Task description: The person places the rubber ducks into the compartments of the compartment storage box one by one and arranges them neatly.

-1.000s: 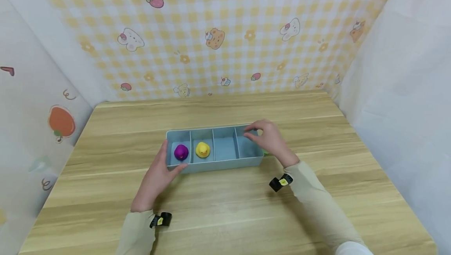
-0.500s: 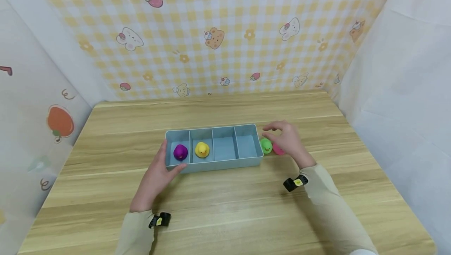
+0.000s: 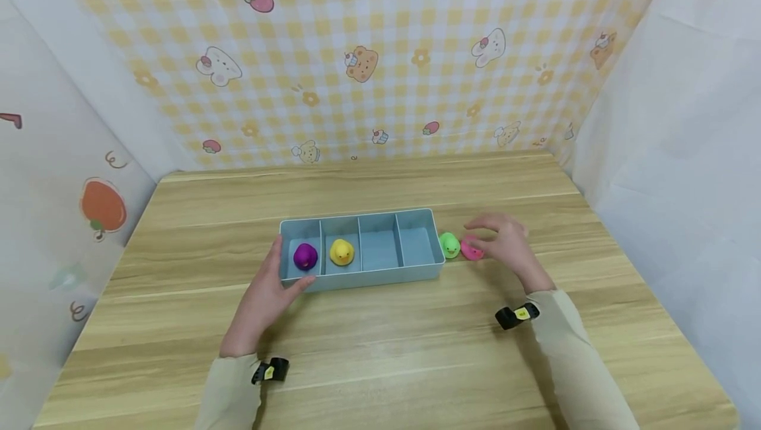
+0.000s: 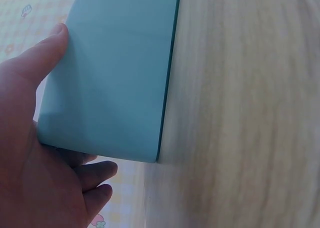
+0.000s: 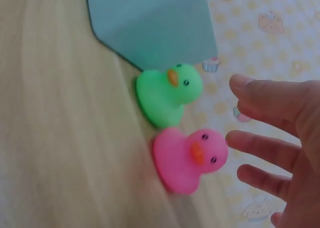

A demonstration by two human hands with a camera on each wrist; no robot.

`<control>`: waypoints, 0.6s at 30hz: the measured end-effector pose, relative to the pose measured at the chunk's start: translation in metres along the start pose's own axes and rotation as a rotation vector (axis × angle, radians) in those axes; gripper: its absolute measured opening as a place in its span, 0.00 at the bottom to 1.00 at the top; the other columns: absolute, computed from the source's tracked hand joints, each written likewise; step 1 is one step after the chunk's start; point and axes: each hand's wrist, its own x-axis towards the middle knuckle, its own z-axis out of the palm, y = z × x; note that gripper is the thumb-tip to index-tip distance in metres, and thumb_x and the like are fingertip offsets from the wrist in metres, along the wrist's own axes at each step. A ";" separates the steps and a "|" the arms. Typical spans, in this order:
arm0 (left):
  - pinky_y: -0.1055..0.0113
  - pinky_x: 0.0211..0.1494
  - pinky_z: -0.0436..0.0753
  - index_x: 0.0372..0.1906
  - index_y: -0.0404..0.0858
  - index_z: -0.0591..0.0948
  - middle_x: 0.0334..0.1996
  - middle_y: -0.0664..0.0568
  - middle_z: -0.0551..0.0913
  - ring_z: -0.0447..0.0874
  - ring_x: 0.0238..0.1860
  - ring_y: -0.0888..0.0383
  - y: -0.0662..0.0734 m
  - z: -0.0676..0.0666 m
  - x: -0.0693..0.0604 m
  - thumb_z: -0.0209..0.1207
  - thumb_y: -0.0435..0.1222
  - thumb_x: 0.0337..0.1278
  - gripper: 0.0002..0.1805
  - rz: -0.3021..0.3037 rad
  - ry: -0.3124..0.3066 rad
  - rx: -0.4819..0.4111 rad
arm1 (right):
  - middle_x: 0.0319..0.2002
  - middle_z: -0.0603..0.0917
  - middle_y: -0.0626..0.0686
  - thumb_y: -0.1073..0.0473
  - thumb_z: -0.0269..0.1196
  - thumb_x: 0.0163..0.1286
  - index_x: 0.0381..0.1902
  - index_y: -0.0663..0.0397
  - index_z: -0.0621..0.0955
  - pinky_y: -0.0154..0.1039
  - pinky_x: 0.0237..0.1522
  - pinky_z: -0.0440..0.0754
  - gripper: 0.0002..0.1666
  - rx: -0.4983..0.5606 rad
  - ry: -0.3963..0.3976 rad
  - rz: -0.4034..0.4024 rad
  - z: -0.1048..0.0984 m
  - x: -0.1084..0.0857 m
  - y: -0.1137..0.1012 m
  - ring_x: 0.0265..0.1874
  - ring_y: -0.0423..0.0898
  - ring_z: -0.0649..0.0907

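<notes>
A blue box (image 3: 378,250) (image 4: 115,73) with several compartments has a purple duck (image 3: 305,256) in its leftmost one and a yellow duck (image 3: 341,252) beside it. The left hand (image 3: 261,301) (image 4: 30,133) grips the box's left end, thumb at the front wall and fingers round the end wall. By the box's right end stands a green duck (image 3: 450,245) (image 5: 165,95), with a pink duck (image 3: 471,249) (image 5: 187,160) right of it. The right hand (image 3: 508,248) (image 5: 285,133) hovers over and right of the pink duck, fingers apart, holding nothing.
The wooden table (image 3: 380,351) carries the box and ducks. Behind it hangs a yellow checked cloth (image 3: 380,20) with cartoon prints; pale sheets (image 3: 684,152) flank both sides. Black wrist cameras (image 3: 517,315) are strapped at both sleeves.
The right hand has moved right from over the box's rightmost compartment, past the green duck, to the pink one, uncovering both ducks. The left hand and box have stayed in place.
</notes>
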 end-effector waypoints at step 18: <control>0.39 0.71 0.57 0.76 0.42 0.32 0.76 0.40 0.39 0.46 0.74 0.36 0.001 -0.001 -0.001 0.56 0.65 0.52 0.61 -0.005 -0.011 0.018 | 0.54 0.82 0.58 0.56 0.76 0.49 0.51 0.50 0.83 0.67 0.63 0.43 0.29 0.001 -0.059 0.045 0.011 -0.011 0.033 0.57 0.60 0.74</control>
